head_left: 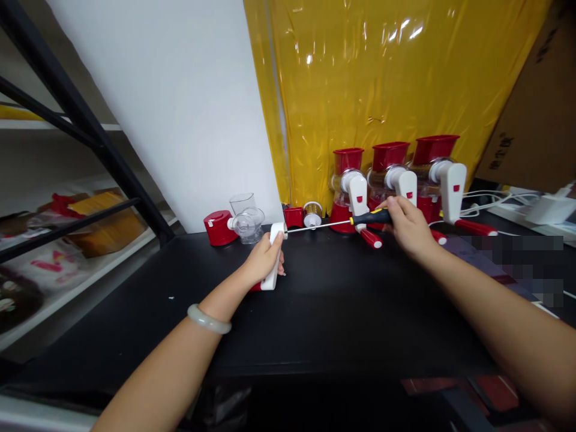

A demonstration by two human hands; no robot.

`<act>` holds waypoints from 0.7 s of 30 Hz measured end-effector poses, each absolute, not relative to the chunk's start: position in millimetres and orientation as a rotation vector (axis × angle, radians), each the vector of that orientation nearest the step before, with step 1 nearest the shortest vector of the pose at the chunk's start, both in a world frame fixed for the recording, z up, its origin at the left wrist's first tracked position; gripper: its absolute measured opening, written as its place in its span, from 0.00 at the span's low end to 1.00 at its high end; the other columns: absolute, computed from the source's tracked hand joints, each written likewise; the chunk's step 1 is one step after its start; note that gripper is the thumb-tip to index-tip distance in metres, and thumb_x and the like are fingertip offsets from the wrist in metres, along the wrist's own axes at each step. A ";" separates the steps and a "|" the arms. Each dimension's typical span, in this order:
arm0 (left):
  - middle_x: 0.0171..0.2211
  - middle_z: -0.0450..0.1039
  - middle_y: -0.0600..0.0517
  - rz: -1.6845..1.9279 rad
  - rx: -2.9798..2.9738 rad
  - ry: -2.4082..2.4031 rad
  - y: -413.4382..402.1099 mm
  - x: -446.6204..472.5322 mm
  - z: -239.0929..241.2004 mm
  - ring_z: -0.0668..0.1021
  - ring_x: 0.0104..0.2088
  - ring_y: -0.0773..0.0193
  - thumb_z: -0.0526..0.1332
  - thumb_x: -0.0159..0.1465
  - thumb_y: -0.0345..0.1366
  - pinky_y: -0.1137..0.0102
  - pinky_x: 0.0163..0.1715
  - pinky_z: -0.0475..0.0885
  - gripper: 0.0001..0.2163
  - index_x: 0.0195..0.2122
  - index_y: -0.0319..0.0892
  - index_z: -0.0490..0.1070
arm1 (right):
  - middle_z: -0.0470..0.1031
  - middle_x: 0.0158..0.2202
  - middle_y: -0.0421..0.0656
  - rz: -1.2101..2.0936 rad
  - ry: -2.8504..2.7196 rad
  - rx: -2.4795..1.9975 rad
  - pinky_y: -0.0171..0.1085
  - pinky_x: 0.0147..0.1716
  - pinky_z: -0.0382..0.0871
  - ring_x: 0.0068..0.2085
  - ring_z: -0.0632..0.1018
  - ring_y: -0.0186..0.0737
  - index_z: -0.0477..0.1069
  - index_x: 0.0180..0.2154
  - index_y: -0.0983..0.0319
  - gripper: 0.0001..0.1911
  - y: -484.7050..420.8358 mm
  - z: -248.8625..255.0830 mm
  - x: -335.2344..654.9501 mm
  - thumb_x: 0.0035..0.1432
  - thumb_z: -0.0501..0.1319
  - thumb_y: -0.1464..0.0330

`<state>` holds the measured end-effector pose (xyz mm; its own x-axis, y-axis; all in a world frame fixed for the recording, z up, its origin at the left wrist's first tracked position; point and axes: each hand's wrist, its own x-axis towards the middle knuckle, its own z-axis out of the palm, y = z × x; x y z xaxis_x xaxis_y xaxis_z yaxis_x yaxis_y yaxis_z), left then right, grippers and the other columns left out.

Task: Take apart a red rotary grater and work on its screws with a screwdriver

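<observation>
My left hand (265,258) is closed around a white crank handle (270,279), with a bit of its red grip showing below. In my right hand (407,228) is a screwdriver (333,224) with a black and yellow handle, held almost level. Its long shaft points left, and the tip meets the top end of the crank handle; the exact contact is too small to make out. Behind my left hand stand a clear plastic grater housing (248,223) and a red base (220,228). A metal grating drum (312,215) and a red part (294,217) lie beyond the screwdriver shaft.
Several red and white rotary graters (353,186) stand at the back right of the black table (315,330). Behind them hangs a yellow plastic sheet (382,78). White cables and a power strip (549,207) lie far right. A shelf rack (90,138) stands left.
</observation>
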<state>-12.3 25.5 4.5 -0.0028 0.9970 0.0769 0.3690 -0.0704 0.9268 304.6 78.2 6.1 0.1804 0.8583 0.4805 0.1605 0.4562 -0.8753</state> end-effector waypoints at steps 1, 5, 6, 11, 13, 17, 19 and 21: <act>0.21 0.67 0.58 1.066 1.531 1.447 25.3 -12.6 4.6 0.73 0.16 0.66 0.51 0.67 0.59 0.69 0.17 0.76 0.21 0.41 0.44 0.58 | 0.71 0.28 0.41 0.642 -1.306 -1.006 0.39 0.22 0.69 0.24 0.70 0.36 0.71 0.32 0.56 0.20 77.8 6.2 304.2 0.57 0.59 0.46; 0.22 0.68 0.57 1.056 1.522 1.417 25.6 -13.9 3.5 0.74 0.17 0.66 0.49 0.67 0.60 0.68 0.18 0.77 0.22 0.42 0.44 0.59 | 0.73 0.36 0.42 0.665 -1.248 -0.900 0.38 0.24 0.71 0.28 0.72 0.36 0.70 0.36 0.55 0.14 79.8 4.8 301.5 0.54 0.64 0.52; 0.22 0.68 0.57 1.052 1.518 1.423 26.1 -14.1 3.0 0.74 0.17 0.66 0.49 0.67 0.60 0.68 0.18 0.77 0.22 0.42 0.44 0.59 | 0.73 0.38 0.42 0.656 -1.255 -0.877 0.38 0.25 0.72 0.29 0.73 0.37 0.70 0.36 0.54 0.13 81.0 4.1 301.2 0.54 0.64 0.54; 0.21 0.67 0.58 1.014 1.484 1.468 28.7 -14.2 1.5 0.73 0.16 0.67 0.50 0.68 0.59 0.67 0.17 0.77 0.21 0.42 0.44 0.59 | 0.73 0.38 0.42 0.704 -1.271 -0.839 0.41 0.28 0.74 0.32 0.75 0.40 0.70 0.36 0.55 0.11 83.7 3.2 302.3 0.54 0.63 0.57; 0.21 0.67 0.58 1.016 1.486 1.467 29.0 -14.1 1.3 0.73 0.16 0.67 0.50 0.68 0.59 0.67 0.17 0.77 0.21 0.42 0.44 0.59 | 0.73 0.34 0.42 0.699 -1.272 -0.861 0.41 0.27 0.72 0.30 0.74 0.40 0.70 0.33 0.56 0.13 81.5 5.0 303.8 0.58 0.59 0.53; 0.22 0.67 0.57 1.010 1.500 1.448 28.0 -14.0 1.4 0.73 0.16 0.66 0.51 0.67 0.60 0.68 0.17 0.77 0.22 0.42 0.44 0.59 | 0.65 0.20 0.39 0.532 -1.362 -1.053 0.39 0.23 0.63 0.21 0.66 0.37 0.71 0.30 0.57 0.24 76.7 8.9 306.4 0.62 0.51 0.46; 0.21 0.67 0.57 0.996 1.505 1.440 27.0 -13.6 1.5 0.73 0.16 0.66 0.51 0.67 0.60 0.68 0.17 0.76 0.22 0.42 0.44 0.59 | 0.61 0.18 0.37 0.532 -1.361 -1.079 0.37 0.21 0.59 0.20 0.63 0.35 0.70 0.29 0.57 0.23 76.5 9.4 306.0 0.59 0.56 0.46; 0.21 0.68 0.57 0.984 1.507 1.433 25.9 -12.7 1.8 0.73 0.16 0.66 0.51 0.67 0.60 0.68 0.17 0.76 0.22 0.42 0.44 0.59 | 0.63 0.19 0.36 0.589 -1.300 -1.038 0.36 0.21 0.58 0.20 0.64 0.34 0.70 0.30 0.57 0.20 77.3 8.9 304.1 0.56 0.61 0.47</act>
<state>-12.7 25.9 1.8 0.0484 0.9988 0.0028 0.3610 -0.0201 0.9324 304.1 77.3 8.9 0.2200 0.8444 0.4884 0.1888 0.4544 -0.8706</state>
